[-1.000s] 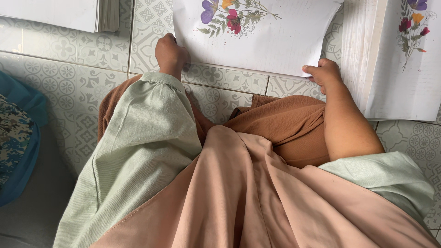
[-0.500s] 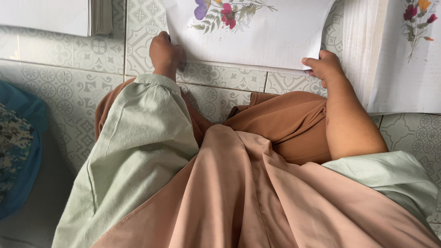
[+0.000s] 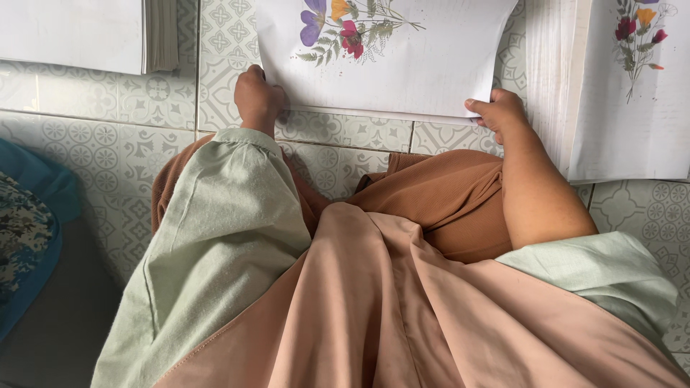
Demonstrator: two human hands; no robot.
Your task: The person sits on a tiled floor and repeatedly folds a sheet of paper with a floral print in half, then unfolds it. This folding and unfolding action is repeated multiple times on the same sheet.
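Observation:
A white sheet with a pressed-flower picture (image 3: 402,68) lies over the patterned tile floor in front of me. My left hand (image 3: 256,97) grips its lower left corner. My right hand (image 3: 501,111) pinches its lower right corner, thumb on top. The sheet's near edge is lifted slightly off the tiles. Pale green sleeves and a brown and pink cloth cover my arms and lap.
A thick stack of white flower sheets (image 3: 618,86) lies at the right, next to my right hand. Another stack of white paper (image 3: 86,32) sits at the upper left. A blue patterned cushion (image 3: 25,237) lies at the left edge.
Both hands keep hold of the sheet's corners. The sheet and both hands sit slightly lower in view, and more of the flower picture shows.

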